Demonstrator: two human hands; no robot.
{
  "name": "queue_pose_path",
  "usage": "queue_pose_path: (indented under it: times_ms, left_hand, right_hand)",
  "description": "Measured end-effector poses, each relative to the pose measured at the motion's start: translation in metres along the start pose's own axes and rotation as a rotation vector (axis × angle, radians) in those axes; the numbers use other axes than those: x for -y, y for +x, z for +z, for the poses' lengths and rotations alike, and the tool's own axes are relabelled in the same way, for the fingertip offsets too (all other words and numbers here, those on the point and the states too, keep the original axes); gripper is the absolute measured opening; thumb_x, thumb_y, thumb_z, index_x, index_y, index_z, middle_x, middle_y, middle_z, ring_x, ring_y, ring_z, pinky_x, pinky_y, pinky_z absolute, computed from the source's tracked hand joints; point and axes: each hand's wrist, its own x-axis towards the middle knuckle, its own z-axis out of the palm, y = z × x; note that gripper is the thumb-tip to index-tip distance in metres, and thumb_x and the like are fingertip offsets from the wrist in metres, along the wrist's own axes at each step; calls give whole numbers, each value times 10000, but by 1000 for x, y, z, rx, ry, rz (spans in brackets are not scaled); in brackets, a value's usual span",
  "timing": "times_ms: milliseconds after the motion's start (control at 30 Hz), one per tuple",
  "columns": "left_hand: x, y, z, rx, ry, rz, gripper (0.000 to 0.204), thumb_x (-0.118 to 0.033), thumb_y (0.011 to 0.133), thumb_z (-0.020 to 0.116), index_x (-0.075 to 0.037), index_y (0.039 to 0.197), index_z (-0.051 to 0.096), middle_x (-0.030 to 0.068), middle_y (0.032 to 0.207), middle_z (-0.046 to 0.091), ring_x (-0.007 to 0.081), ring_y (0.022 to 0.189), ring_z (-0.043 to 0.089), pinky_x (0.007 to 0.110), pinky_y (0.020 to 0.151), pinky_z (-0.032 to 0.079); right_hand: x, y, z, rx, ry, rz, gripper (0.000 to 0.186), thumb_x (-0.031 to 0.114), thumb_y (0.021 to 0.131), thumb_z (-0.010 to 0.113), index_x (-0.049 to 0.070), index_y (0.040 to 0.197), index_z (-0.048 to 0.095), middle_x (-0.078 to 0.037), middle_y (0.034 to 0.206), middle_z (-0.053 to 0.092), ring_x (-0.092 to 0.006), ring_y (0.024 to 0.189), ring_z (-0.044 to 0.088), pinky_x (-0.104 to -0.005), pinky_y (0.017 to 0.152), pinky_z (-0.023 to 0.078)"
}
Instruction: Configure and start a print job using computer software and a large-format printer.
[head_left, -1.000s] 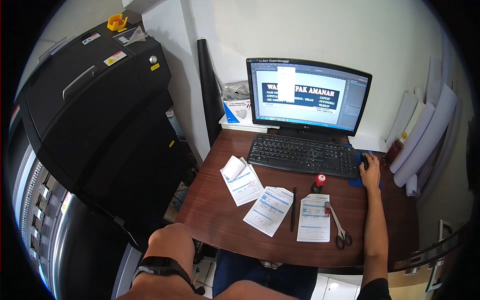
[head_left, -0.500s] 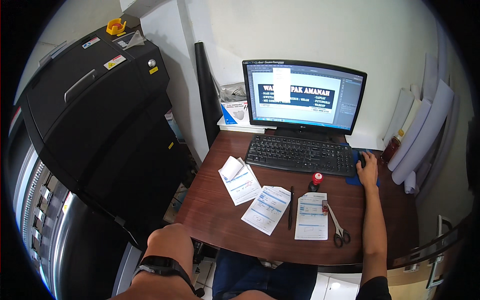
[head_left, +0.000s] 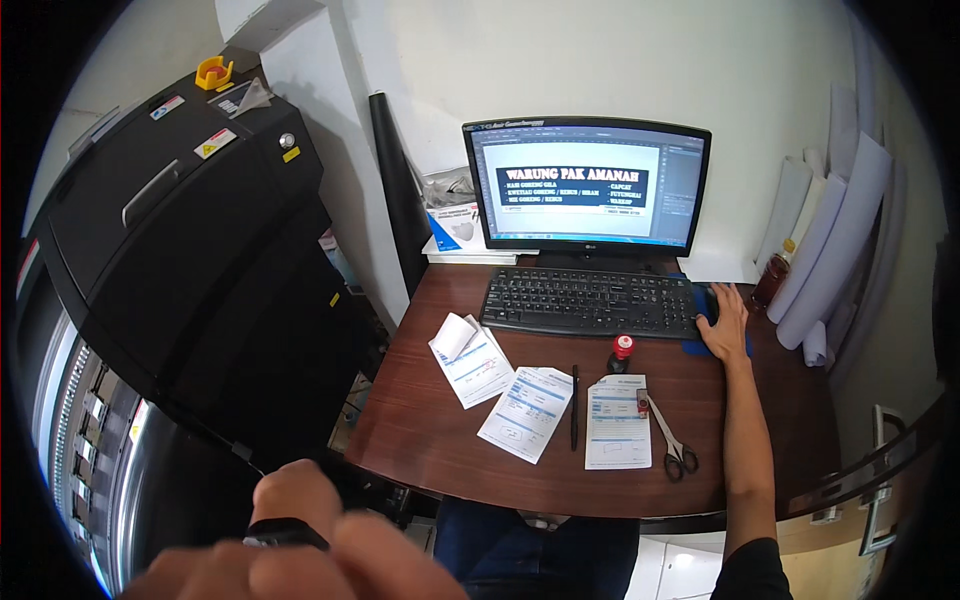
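My right hand point(head_left: 728, 325) rests over a black computer mouse point(head_left: 711, 299), fingers draped on it, on a blue mouse pad point(head_left: 692, 347). Left of it lies a black keyboard point(head_left: 590, 303) below a monitor point(head_left: 590, 190), which shows a banner design in an editing program. My left hand point(head_left: 290, 572) is close up at the lower left edge, blurred, with a dark watch point(head_left: 288, 533) at its wrist. Its fingers are smeared and partly cut off, so I cannot make out whether it holds anything. It is off the desk.
Printed forms point(head_left: 526, 414), a black pen point(head_left: 575, 408), a red-topped stamp point(head_left: 621, 354) and scissors point(head_left: 674, 442) lie on the brown desk point(head_left: 400, 420). Paper rolls point(head_left: 832, 240) and a bottle point(head_left: 773, 277) stand right. A large black printer point(head_left: 190, 240) fills the left.
My left hand has come up further into view at the lower left. On the monitor, a drop-down menu has closed. The view has shifted slightly; my right hand stays at the mouse.
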Motion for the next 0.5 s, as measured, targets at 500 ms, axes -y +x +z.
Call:
queue_pose_path:
  times_ms: [500]
  left_hand:
    - [103, -1, -120, 348, 993, -285, 262, -215, 932, 749, -10, 1048, 633, 72, 966, 652, 191, 927, 633, 325, 849, 497]
  right_hand:
    - [-11, 3, 11, -78, 123, 33, 507, 120, 843, 657, 8, 1335, 601, -200, 1359, 545, -395, 1299, 512, -451, 1101, 439]
